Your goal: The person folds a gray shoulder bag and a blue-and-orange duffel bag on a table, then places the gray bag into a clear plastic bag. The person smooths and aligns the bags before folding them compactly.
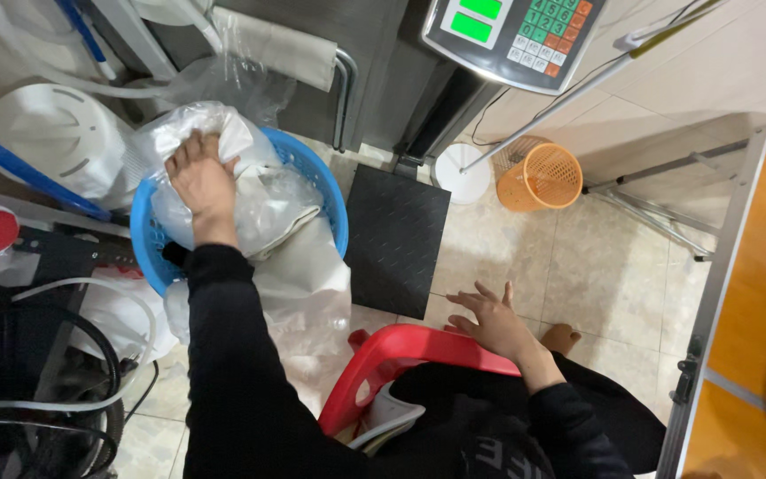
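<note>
Currently your left hand point(201, 182) presses palm-down, fingers spread, onto crumpled plastic bags point(259, 191) to pack the blue basket point(334, 208); your right hand point(494, 321), fingers splayed and gripping nothing, braces on the red chair point(401, 350).

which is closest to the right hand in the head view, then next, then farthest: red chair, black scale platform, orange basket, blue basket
From the right hand:
1. red chair, under the hand
2. black scale platform, up-left
3. orange basket, above, and blue basket, far left: too close to call

Both bare hands, the left hand point(203, 182) and the right hand point(496, 321), emerge from long black sleeves point(241, 372) of a dark top bearing pale lettering.
</note>
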